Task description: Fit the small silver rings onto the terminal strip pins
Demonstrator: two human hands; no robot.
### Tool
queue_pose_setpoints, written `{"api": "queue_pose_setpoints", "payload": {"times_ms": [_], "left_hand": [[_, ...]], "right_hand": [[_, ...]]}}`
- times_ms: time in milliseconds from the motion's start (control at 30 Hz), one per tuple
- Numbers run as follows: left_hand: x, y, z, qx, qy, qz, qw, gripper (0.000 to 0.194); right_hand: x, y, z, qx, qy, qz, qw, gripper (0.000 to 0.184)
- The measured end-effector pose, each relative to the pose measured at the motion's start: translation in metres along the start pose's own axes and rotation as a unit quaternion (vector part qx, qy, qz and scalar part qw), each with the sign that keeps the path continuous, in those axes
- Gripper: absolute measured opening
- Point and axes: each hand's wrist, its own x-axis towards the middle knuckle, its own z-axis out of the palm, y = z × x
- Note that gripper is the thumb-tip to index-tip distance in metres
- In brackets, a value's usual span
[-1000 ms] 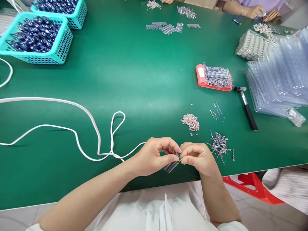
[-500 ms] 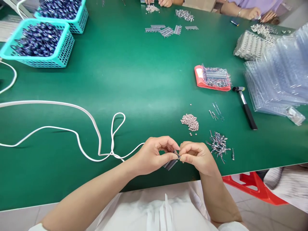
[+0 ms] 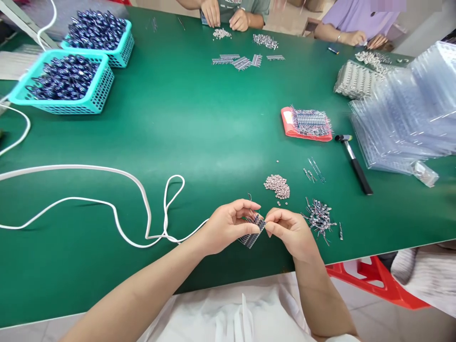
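Between the thumb and fingers of my left hand (image 3: 228, 225) is a dark strip of small parts with thin wire legs (image 3: 252, 237), held tilted just above the table. The thumb lies across its face, and several wires stick up near the fingertips. My right hand (image 3: 294, 232) is closed in a pinch at the strip's right corner; whatever its fingertips hold is too small and hidden to name. Just beyond the hands lies a pile of small round pinkish discs (image 3: 278, 186). Right of my right hand sits a heap of small wire-legged parts (image 3: 319, 216).
A hammer (image 3: 354, 164), a red-banded bundle of strips (image 3: 309, 124) and stacked clear plastic trays (image 3: 402, 118) occupy the right. At left are turquoise baskets (image 3: 101, 102) of dark glossy pieces and a looping white cable (image 3: 144, 194). Co-workers' hands (image 3: 239, 20) are across the table.
The strip has turned so more of its face and wires show between my hands. My left fingers have spread slightly. The camera view has tilted up, showing more of the far side.
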Motion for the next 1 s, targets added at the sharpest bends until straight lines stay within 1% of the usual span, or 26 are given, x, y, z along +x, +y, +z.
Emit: {"api": "queue_pose_setpoints", "payload": {"times_ms": [67, 133, 267, 400, 567, 800, 1000], "left_hand": [[0.001, 0.000, 0.000, -0.001, 0.002, -0.009, 1.000, 0.025], [0.000, 0.001, 0.000, -0.012, 0.000, -0.015, 1.000, 0.018], [-0.002, 0.002, 0.003, -0.035, 0.009, -0.011, 0.999, 0.022], [-0.006, 0.003, 0.006, -0.013, 0.017, -0.005, 1.000, 0.022], [-0.009, 0.002, 0.008, 0.013, 0.023, 0.014, 1.000, 0.020], [-0.011, -0.001, 0.007, 0.043, 0.014, 0.041, 0.998, 0.014], [-0.010, -0.001, 0.007, 0.015, 0.020, 0.031, 0.999, 0.014]], "right_hand": [[0.000, 0.001, -0.001, 0.011, 0.003, -0.002, 1.000, 0.013], [0.000, 0.002, -0.002, 0.022, -0.002, -0.007, 1.000, 0.011], [0.000, 0.003, -0.003, 0.050, -0.023, -0.015, 0.998, 0.009], [0.001, 0.004, -0.003, 0.070, -0.038, -0.011, 0.997, 0.013], [0.001, 0.005, -0.002, 0.065, -0.039, -0.016, 0.997, 0.012], [0.001, 0.007, 0.000, 0.062, -0.050, -0.026, 0.996, 0.008], [0.001, 0.007, 0.000, 0.054, -0.041, -0.025, 0.997, 0.007]]}}
